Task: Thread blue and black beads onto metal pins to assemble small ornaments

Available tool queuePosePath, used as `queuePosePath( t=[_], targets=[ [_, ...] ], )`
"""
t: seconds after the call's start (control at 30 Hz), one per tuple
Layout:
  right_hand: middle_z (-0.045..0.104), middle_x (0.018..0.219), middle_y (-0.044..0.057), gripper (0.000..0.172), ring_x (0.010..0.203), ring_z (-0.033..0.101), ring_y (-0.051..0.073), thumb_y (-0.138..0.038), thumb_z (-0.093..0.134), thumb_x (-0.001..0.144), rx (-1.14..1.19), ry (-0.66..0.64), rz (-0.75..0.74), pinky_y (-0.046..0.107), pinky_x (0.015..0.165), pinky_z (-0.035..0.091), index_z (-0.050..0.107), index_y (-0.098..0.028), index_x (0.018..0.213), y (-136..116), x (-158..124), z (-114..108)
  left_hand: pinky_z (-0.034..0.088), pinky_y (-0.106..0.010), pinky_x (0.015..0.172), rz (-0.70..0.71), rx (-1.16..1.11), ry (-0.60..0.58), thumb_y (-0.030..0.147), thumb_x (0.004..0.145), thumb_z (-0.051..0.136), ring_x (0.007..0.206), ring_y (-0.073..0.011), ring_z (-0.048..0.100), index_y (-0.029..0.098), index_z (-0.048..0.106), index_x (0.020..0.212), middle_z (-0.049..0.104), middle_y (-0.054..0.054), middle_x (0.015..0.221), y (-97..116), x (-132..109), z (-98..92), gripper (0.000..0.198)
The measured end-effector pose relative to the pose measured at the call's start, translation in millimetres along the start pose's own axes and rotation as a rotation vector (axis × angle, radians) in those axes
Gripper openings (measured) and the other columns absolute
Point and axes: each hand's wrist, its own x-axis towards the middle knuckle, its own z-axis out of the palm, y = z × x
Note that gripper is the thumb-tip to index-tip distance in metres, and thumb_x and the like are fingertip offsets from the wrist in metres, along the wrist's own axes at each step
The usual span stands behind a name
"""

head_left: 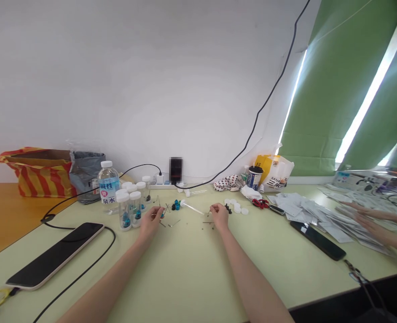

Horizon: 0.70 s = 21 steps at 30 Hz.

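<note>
My left hand point(150, 222) pinches a thin metal pin, and a small blue plastic part point(162, 215) sits near its tip. My right hand point(219, 216) holds a thin dark pin point(208, 213) between its fingertips. Between the hands lie bent metal pins point(174, 223), blue plastic parts point(176, 204) and a clear tube with a white cap point(192, 207). Small dark pieces point(228, 208) and white bottle caps point(236, 207) lie just beyond my right hand. Clear lidded jars holding blue parts point(126, 213) stand left of my left hand.
A water bottle point(108, 186), power strip point(158, 186) and striped bag point(39, 172) stand at the back left. A tablet point(55, 255) and a phone point(319, 240) lie flat. A co-worker's hands point(369, 220) rest over scattered paper packets point(319, 220) at right.
</note>
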Motion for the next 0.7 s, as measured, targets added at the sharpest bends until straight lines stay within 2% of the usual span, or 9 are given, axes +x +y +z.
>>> queuePosePath(
  t=[0.7],
  targets=[
    [0.063, 0.075, -0.001, 0.019, 0.071, 0.061, 0.013, -0.03, 0.057, 0.088, -0.098, -0.052, 0.006, 0.033, 0.075, 0.05, 0.062, -0.013, 0.082, 1.5, -1.8, 0.1, 0.053, -0.034, 0.065, 0.008, 0.028, -0.027, 0.035, 0.088, 0.054, 0.073, -0.0162, 0.063, 0.014, 0.062, 0.095, 0.065, -0.002, 0.086, -7.7, 3.1, 0.5, 0.023]
  ],
)
